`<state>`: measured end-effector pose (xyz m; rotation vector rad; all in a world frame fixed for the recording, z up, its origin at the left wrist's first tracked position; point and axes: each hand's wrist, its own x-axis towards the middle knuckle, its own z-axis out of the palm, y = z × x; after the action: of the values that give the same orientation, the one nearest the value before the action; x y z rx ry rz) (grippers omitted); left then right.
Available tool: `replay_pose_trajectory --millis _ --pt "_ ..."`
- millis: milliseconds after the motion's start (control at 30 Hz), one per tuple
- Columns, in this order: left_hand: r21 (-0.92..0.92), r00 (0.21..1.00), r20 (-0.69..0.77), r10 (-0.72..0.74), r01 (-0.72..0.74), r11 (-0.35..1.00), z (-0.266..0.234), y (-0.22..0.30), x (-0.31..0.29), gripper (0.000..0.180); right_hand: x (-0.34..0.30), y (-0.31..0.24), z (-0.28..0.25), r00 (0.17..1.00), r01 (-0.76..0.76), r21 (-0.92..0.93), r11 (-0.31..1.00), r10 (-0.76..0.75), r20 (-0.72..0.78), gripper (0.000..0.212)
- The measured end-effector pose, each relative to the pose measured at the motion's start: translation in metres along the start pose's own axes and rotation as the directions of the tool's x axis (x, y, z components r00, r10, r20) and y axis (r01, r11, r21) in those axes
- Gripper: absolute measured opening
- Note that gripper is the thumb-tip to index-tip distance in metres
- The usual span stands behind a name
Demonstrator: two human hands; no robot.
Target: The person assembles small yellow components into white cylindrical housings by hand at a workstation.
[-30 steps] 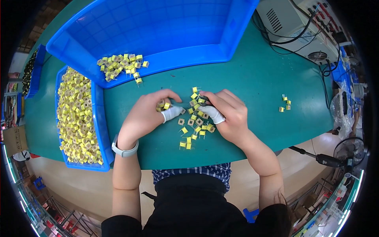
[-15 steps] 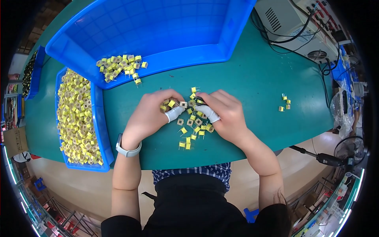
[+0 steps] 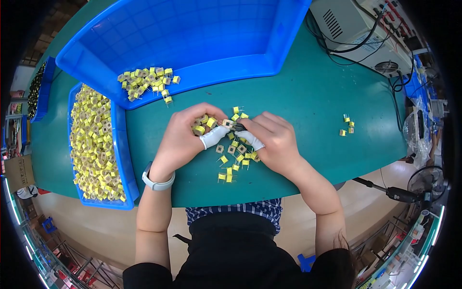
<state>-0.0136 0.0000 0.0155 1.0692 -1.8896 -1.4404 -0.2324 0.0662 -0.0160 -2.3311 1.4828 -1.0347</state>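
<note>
My left hand (image 3: pixel 179 132) is closed around several small yellow-wrapped transformers (image 3: pixel 198 130) with thin pins. Between its thumb and forefinger it pinches one small transformer (image 3: pixel 226 124), turned so that a pale face shows. My right hand (image 3: pixel 279 142) grips a small dark tool, seemingly tweezers (image 3: pixel 238 127), whose tip meets the pinched part; most of it is hidden by the fingers. White covers wrap both thumbs. Below and between the hands, a loose group of the same transformers (image 3: pixel 242 149) lies on the green table, some upright and some on their sides.
At left, a blue bin (image 3: pixel 126 159) is full of transformers. A large tilted blue crate (image 3: pixel 192 43) holds a small heap in its near left corner. Several transformers (image 3: pixel 351 124) lie apart at right. A grey machine with cables (image 3: pixel 356 36) stands at back right.
My right hand has shifted slightly left and up, bringing the dark tool's tip against the transformer in my left fingers. The left hand has tilted a little.
</note>
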Motion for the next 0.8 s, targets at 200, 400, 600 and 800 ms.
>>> replay_pose_trajectory --millis 200,400,600,800 --pt "-0.025 0.999 -0.005 -0.052 0.052 0.998 0.000 0.004 0.000 0.018 0.000 -0.001 -0.002 1.000 -0.008 -0.015 1.000 0.008 -0.021 0.033" --pt "-0.056 0.998 0.013 -0.067 0.068 0.996 0.000 0.001 -0.002 0.018 0.001 -0.002 -0.001 0.999 -0.032 0.012 0.999 0.033 -0.039 0.030" --pt "-0.190 0.999 0.028 -0.030 0.034 0.981 0.005 -0.005 -0.001 0.019 0.001 -0.002 -0.002 0.999 -0.019 0.050 0.999 0.020 -0.034 0.027" --pt "-0.598 0.979 0.153 -0.133 0.199 0.776 0.003 -0.018 0.001 0.017 0.003 -0.005 -0.004 0.999 -0.036 0.154 0.987 0.040 -0.028 0.027"
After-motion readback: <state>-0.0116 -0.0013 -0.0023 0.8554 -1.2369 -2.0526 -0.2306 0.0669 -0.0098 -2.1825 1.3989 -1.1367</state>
